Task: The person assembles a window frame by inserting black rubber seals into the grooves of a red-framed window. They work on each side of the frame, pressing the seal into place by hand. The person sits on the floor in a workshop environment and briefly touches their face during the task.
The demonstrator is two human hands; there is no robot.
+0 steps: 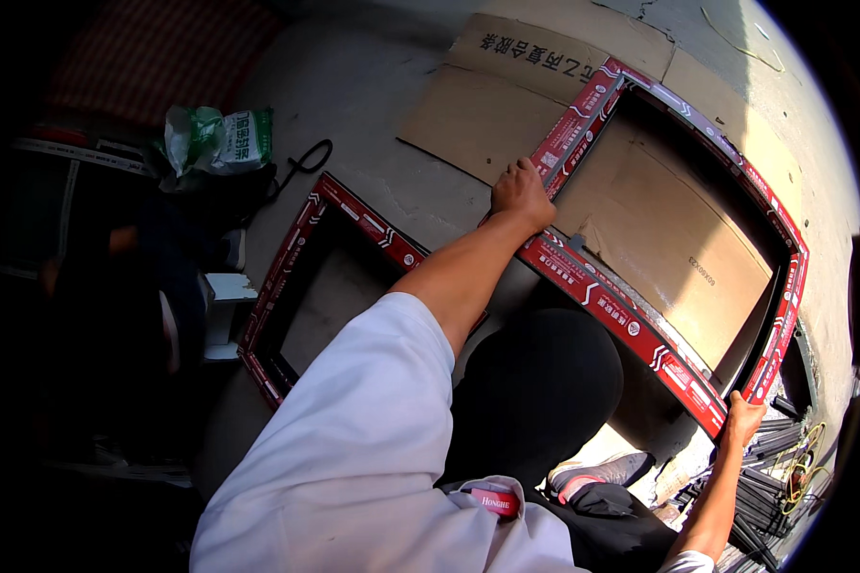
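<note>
A rectangular window frame (627,325), wrapped in red printed film, is held tilted above flattened cardboard. My left hand (523,197) is closed round its near left corner, the thumb side hidden behind the bar. At the near right corner, my right hand (743,420) grips the same frame, its fingers partly out of sight. A second red-filmed frame (291,250) lies left of my left forearm, partly covered by my sleeve. My knee shows between the two frames.
Brown cardboard sheets (463,110) cover the floor beyond. Several dark strips (769,454) and a yellow cord (801,468) lie by my right hand. A green-and-white plastic bag (222,140) sits at the far left, near a black strap loop (306,158). Another person (177,253) is in shadow there.
</note>
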